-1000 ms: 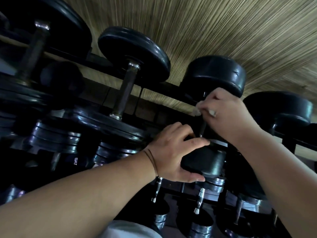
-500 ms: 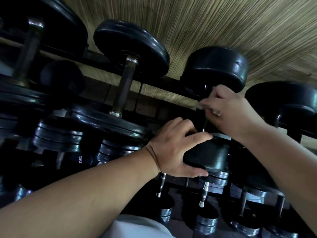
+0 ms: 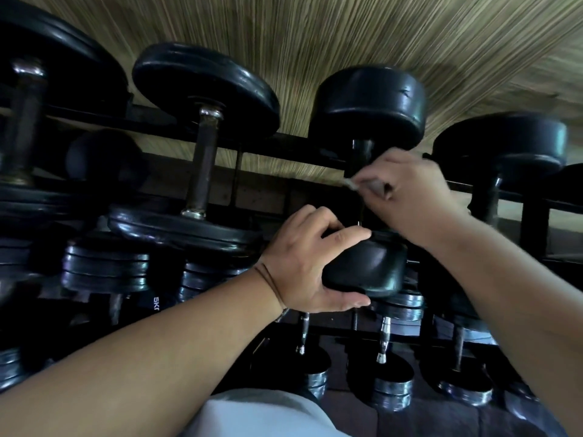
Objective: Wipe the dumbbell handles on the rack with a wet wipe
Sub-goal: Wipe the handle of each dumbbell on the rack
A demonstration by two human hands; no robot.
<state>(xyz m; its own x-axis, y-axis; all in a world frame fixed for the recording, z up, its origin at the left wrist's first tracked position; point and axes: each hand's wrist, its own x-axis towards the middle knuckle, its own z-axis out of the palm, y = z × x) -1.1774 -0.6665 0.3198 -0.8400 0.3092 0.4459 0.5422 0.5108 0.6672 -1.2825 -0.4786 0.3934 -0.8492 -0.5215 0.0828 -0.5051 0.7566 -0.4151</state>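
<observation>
A black dumbbell [image 3: 367,104] lies on the top tier of the dark rack [image 3: 293,146]. My left hand [image 3: 310,263] grips its near head [image 3: 369,269], fingers over the top and thumb underneath. My right hand [image 3: 410,197] is closed round the dumbbell's handle and hides most of it. A small pale scrap of wet wipe [image 3: 350,183] sticks out from between the right hand's fingers. Only a short dark stub of the handle [image 3: 361,152] shows above that hand.
Another dumbbell with a brown handle [image 3: 203,162] lies to the left, a black one [image 3: 501,146] to the right. Lower tiers hold several smaller chrome-handled dumbbells [image 3: 383,339]. A woven straw-coloured wall [image 3: 347,36] stands behind the rack.
My right hand has slid up the handle toward the far head. The left hand keeps its grip on the near head. The view has shifted slightly.
</observation>
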